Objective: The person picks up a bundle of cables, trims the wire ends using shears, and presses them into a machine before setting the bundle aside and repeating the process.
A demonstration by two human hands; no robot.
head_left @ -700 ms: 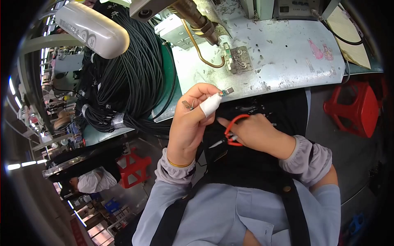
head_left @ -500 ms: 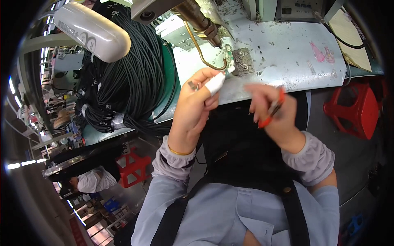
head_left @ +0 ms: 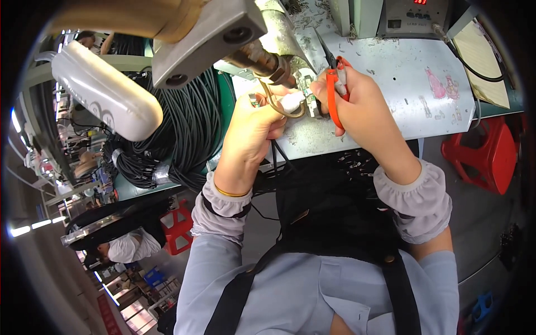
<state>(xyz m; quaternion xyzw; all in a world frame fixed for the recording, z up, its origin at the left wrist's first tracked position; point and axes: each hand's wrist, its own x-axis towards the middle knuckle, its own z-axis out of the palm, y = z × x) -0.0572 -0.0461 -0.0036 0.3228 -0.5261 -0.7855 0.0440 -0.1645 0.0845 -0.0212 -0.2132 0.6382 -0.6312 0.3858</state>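
My left hand [head_left: 254, 125] is raised over the near edge of the metal bench [head_left: 391, 95], its fingers pinched around the end of a thin black cable [head_left: 274, 162] that hangs down toward my lap. One fingertip wears a white cot. A bent brass tube [head_left: 273, 103] from the overhead fixture curls just in front of that hand. My right hand [head_left: 357, 109] grips red-handled cutters [head_left: 334, 84], blades pointing up and away, right beside a small metal clamp [head_left: 306, 89] on the bench.
A thick bundle of black cables [head_left: 184, 134] hangs at the left. A white lamp housing [head_left: 106, 92] and a metal machine head [head_left: 206, 39] loom overhead. A grey control box [head_left: 410, 14] stands at the back, and a red stool [head_left: 480, 153] at the right. Another person [head_left: 125, 245] sits at the lower left.
Both hands have risen from my lap toward the bench. The right hand with the red cutters swung up beside the clamp, and the left hand carried the cable end to the brass tube.
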